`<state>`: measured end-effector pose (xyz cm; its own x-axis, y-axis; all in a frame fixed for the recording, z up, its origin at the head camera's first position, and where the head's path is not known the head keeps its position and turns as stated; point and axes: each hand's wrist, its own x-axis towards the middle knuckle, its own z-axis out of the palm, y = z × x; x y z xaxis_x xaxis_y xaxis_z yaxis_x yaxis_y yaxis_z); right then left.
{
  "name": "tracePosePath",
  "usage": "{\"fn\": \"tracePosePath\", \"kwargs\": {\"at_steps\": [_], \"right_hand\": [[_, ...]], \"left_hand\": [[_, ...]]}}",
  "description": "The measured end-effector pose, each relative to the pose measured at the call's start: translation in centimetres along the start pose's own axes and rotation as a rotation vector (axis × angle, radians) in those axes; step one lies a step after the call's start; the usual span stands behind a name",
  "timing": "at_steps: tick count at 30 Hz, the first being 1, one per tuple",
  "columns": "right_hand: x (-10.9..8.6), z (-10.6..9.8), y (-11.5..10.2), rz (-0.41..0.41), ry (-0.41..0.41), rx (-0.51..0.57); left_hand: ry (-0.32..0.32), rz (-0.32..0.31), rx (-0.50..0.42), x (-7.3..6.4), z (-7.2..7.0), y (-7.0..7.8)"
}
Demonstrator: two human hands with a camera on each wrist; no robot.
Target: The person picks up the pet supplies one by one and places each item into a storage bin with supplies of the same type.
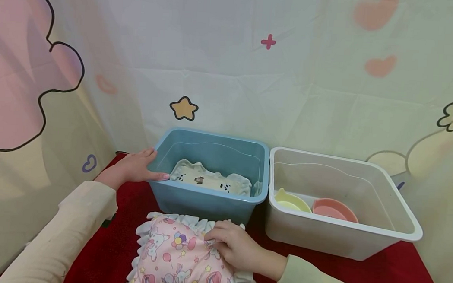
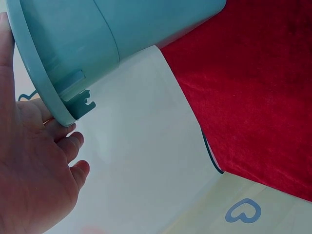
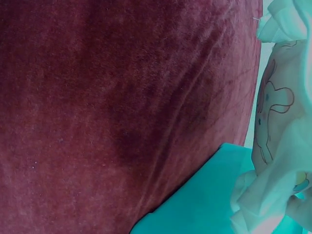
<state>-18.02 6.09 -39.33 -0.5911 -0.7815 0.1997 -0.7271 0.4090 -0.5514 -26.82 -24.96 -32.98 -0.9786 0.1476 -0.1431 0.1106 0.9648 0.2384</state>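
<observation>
My left hand [image 1: 136, 166] holds the left corner of a blue plastic bin [image 1: 203, 195], thumb along the front rim. Close up in the left wrist view, fingers [image 2: 70, 146] curl at the rim of the bin [image 2: 97, 29]. In front of the bin is a small pink pillow [image 1: 173, 255] with a white ruffled edge and printed animals, balloons and stars. My right hand [image 1: 239, 248] pinches its cover near the upper right. The pillow's ruffle [image 3: 265, 190] fills the right side of the right wrist view, where most of that hand is hidden.
Inside the blue bin lies a cream ruffled pillow [image 1: 208, 180] with animal prints. A white bin [image 1: 322, 234] stands right beside it, with a yellow dish [image 1: 290, 201] and a coral dish [image 1: 333, 207] inside. Red cloth [image 1: 104, 255] covers the table; a printed curtain [image 1: 229, 94] hangs behind.
</observation>
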Motion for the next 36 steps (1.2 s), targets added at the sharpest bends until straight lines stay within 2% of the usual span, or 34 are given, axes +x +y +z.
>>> {"fn": "tracePosePath", "kwargs": {"at_steps": [14,36], "right_hand": [[0.0,-1.1,-0.5,-0.004,0.002,0.007],[0.1,-3.7,-1.1,-0.144,0.084,-0.041]], "left_hand": [[0.006,0.009,-0.008,-0.2,-0.1,0.2],[-0.002,-0.004,0.001,-0.1,-0.1,0.2]]}}
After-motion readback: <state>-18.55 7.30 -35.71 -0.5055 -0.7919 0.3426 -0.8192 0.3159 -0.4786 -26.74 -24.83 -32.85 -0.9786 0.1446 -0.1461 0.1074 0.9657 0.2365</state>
